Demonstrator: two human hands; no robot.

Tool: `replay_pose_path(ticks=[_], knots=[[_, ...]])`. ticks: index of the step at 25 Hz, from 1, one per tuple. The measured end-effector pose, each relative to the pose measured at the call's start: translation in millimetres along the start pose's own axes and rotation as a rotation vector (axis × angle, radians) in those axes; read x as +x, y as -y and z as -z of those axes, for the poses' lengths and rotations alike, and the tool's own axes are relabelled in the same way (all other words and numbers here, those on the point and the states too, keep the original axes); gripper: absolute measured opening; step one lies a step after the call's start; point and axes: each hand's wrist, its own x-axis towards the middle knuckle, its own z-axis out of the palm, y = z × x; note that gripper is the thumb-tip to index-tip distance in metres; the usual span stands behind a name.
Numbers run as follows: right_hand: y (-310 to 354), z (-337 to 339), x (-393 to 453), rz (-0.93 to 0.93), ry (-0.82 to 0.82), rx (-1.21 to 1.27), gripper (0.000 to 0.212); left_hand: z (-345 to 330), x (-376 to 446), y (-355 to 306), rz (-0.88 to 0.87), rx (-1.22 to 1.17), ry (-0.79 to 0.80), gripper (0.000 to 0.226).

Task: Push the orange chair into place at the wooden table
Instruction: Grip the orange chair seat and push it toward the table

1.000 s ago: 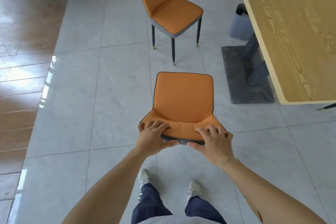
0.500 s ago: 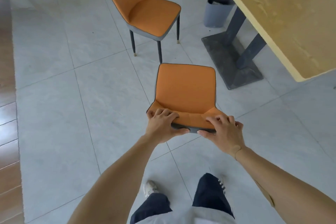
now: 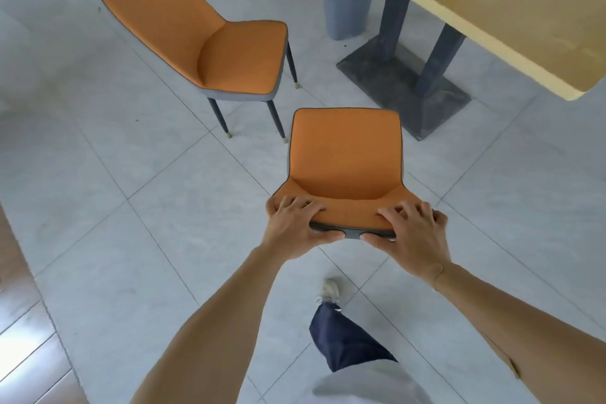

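1. Nearest: one foot (image 3: 329,289) stepping forward on the tiled floor (image 3: 137,239), both bare arms stretched ahead.
2. Left hand (image 3: 295,226) and right hand (image 3: 410,233) each clamped on the top edge of the backrest of the orange chair (image 3: 344,154), fingers over the front, thumbs under the dark rear rim. Both grips closed on the chair, set to either side of its middle.
3. Chair itself out on the open floor, seat pointing away from the body, well apart from the counter (image 3: 492,10) and not yet tucked under it.
4. To push well, probably: even pressure through both hands so the chair runs straight; a turn toward the right to face the counter edge; legs kept low or sliding flat, no tipping.
5. Just beyond, to the left: a second orange chair (image 3: 229,56), its front leg near the held chair's corner. Likely snag there; best to swing wide of it.
6. Farther right: dark pedestal base (image 3: 410,88) under the counter, a risk for the chair legs on the way in.
7. Farthest: grey bin (image 3: 347,6) beside the pedestal, clear of the likely path.
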Motion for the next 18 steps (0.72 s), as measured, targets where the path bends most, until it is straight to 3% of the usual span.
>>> replay_pose_path(ticks=[14,18], knots=[[146,0,104,-0.284,-0.004,0.106,0.073,95,108,154,-0.272,0.066,0.089,0.076],[193,-6,137,-0.426,-0.099,0.118,0.070,123,150,194,-0.360,0.076,0.143,0.078]])
